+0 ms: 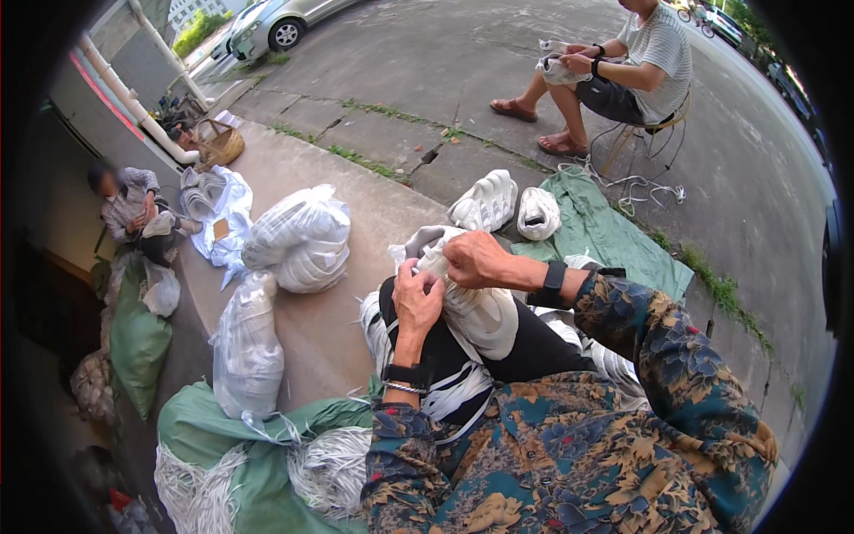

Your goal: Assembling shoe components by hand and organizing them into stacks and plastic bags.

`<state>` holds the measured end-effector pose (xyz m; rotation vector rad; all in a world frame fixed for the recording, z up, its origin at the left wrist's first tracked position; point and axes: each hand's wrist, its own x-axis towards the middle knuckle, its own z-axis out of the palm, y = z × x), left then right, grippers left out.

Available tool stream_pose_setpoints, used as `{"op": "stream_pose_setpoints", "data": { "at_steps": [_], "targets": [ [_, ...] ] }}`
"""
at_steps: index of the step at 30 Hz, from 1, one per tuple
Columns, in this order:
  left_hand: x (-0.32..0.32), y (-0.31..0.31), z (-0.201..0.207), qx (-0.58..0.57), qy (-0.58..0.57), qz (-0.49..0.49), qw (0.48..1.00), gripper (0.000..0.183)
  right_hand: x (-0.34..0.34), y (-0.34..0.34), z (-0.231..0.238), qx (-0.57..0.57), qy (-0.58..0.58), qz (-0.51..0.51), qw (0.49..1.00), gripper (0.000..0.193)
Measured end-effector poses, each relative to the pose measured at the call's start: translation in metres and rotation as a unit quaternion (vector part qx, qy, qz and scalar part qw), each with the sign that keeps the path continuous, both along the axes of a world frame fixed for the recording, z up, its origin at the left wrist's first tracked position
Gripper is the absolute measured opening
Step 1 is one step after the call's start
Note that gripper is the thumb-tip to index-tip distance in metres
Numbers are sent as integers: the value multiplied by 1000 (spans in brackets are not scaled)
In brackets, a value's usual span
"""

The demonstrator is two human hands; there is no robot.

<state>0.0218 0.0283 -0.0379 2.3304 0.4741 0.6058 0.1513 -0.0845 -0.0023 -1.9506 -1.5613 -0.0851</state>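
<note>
On my black-trousered lap rests a white sneaker (480, 322), its toe toward me and its opening away from me. My left hand (416, 307) is closed at the shoe's left side, thumb and fingers pinching its upper near the lacing. Over the tongue, my right hand (480, 260) is curled shut from the other side; what its fingers grip is hidden. Loose white shoelaces (458, 392) lie across my thigh beneath the shoe. Just beyond my hands, a white sneaker (485, 201) lies beside another white shoe (539, 214) whose opening faces me.
Green sacking (587, 222) spreads on the ground ahead. Left of me stand filled clear plastic bags (249, 347) and a green sack with bundled white laces (334, 472). A person (654, 62) sits on a stool at the upper right, another person (133, 209) at the left; both handle shoes.
</note>
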Motion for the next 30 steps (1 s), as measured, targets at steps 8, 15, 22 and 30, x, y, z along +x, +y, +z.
{"op": "stream_pose_setpoints", "data": {
  "at_steps": [8, 15, 22, 30],
  "targets": [
    [-7, 5, -2, -58, -32, -14, 998, 15, 18, -3, 6, -47, 308, 57, 948, 23],
    [-9, 2, -3, -103, -49, -12, 993, 15, 25, -7, 6, -92, 306, 100, 942, 28],
    [-2, -5, 2, 26, -42, 19, 999, 17, 14, -6, -1, -28, 149, 29, 988, 31],
    [8, -16, 7, 41, 13, 69, 997, 15, 6, -3, -8, -23, 209, -73, 975, 21]
  ]
}}
